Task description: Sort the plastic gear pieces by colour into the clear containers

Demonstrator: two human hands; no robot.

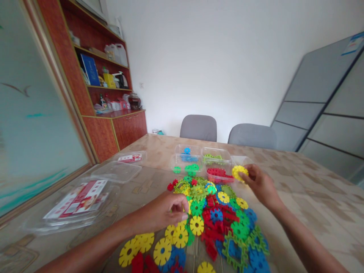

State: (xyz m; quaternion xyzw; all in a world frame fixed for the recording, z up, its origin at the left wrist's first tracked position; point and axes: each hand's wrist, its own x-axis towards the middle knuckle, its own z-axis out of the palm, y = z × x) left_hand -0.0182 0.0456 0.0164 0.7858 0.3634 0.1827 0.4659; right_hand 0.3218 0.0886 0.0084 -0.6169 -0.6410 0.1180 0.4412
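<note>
A heap of plastic gear-shaped pieces (218, 220) in yellow, red, green and blue lies on the table in front of me. My right hand (260, 184) pinches a yellow gear piece (239, 172) just above the far right of the heap, beside the clear sorting tubs. My left hand (166, 210) hovers over the left side of the heap with fingers curled and pinched together near yellow and green pieces; what it grips is hidden. Several yellow gears (148, 244) lie near my left forearm.
Clear tubs hold sorted pieces: blue (187, 153), light green (213, 157), red (218, 175), dark green (191, 168). Clear lids (118, 171) and a packaged box (79, 199) lie to the left. Two grey chairs (199, 128) stand behind the table; a wooden shelf (105, 83) is at the left.
</note>
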